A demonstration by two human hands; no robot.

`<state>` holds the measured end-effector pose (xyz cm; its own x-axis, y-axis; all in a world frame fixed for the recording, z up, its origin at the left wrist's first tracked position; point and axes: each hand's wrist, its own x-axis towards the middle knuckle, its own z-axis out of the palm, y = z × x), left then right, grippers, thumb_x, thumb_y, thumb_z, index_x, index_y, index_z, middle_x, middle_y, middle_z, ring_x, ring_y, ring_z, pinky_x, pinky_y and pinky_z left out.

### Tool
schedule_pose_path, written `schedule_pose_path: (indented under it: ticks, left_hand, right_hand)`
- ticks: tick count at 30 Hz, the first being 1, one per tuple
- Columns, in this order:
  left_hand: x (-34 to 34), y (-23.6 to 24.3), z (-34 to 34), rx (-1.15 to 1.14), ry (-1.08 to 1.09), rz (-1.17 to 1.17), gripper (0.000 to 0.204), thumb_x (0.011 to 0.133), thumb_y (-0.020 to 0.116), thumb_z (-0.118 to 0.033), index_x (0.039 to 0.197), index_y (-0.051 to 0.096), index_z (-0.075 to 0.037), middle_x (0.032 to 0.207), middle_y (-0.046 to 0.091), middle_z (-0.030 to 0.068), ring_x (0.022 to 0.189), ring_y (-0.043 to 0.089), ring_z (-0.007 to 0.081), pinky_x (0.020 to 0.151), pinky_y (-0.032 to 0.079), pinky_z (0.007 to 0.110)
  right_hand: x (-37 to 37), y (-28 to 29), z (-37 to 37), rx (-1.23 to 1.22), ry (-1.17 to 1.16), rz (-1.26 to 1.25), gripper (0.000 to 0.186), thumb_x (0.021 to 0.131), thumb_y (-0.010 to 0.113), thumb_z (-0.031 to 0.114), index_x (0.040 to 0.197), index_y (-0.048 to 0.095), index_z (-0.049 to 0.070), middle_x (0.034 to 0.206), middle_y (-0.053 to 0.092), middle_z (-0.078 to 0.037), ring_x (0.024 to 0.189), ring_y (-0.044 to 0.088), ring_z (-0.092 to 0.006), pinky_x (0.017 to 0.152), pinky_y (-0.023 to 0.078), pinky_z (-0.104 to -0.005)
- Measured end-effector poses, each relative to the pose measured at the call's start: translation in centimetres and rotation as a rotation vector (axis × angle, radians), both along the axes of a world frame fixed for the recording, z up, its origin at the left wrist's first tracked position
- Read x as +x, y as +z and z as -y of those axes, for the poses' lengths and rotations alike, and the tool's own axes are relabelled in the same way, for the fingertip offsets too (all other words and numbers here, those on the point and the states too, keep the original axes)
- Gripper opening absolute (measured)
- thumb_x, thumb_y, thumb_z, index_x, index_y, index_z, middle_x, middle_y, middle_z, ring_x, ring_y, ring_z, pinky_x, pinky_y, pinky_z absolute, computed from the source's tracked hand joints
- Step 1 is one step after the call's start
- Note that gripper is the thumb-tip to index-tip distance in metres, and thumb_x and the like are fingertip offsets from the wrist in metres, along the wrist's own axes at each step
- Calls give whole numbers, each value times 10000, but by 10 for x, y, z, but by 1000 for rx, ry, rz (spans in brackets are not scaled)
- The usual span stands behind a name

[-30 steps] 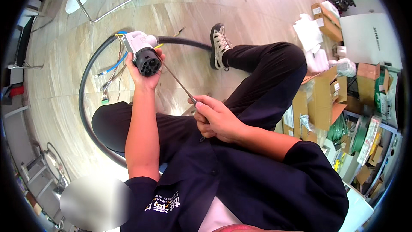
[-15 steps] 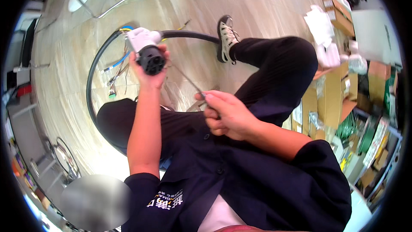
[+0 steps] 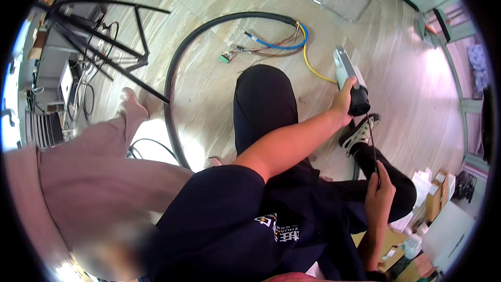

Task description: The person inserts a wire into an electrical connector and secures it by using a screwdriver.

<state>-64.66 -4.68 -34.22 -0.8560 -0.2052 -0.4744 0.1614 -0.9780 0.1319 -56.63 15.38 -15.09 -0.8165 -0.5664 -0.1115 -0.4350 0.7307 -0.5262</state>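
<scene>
My left hand (image 3: 344,103) is closed around a charging plug with a light grey body (image 3: 341,73) and a round black end (image 3: 359,101). The black end points toward me. In my right hand (image 3: 381,193) is a screwdriver with a long thin shaft (image 3: 372,138); its handle is mostly hidden in my fingers. The shaft's far end reaches the black end, but I cannot tell whether they touch. A thick black cable (image 3: 169,81) curves over the floor. From its end fan out a blue wire (image 3: 284,47), a yellow wire (image 3: 313,70) and thinner ones with a green connector (image 3: 224,58).
Another person's leg in brownish trousers (image 3: 109,172) is close on my left. A black metal frame (image 3: 99,36) extends over the cable's left side. Tubular chair legs (image 3: 326,5) stand at the far side. Cardboard boxes (image 3: 437,198) lie at the lower right, beyond my shoe (image 3: 360,134).
My view has swung left, so plug and hands now appear farther right. The other person's leg and the black frame have come into sight. Both hands keep their holds.
</scene>
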Motion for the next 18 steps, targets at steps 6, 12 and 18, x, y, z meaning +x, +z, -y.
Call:
schedule_pose_path:
  ticks: [6, 12, 18]
  left_hand:
    - [6, 5, -3, -7, 3, 8, 463, 876, 611, -504, 989, 567, -57, 779, 620, 84, 656, 653, 228, 623, 560, 370]
    - [8, 3, 0, -16, 2, 29, 534, 857, 599, -572, 1008, 558, -62, 801, 618, 92, 688, 675, 274, 632, 573, 419]
    - [-5, -6, -1, 17, 8, -9, 506, 853, 603, -573, 933, 584, -74, 781, 629, 95, 676, 683, 275, 605, 573, 436]
  right_hand:
    - [0, -24, -27, -1022, -835, 1482, 395, 1038, 425, 306, 1341, 491, 61, 713, 417, 33, 440, 284, -37, 369, 233, -178]
    - [8, -25, -16, -688, -596, 1187, 303, 1033, 465, 269, 1273, 541, 100, 631, 317, 67, 433, 278, -38, 362, 229, -198]
    - [-4, 1, -9, -283, -308, 747, 281, 1012, 454, 156, 1234, 577, 35, 634, 453, 17, 441, 402, -80, 401, 336, -258]
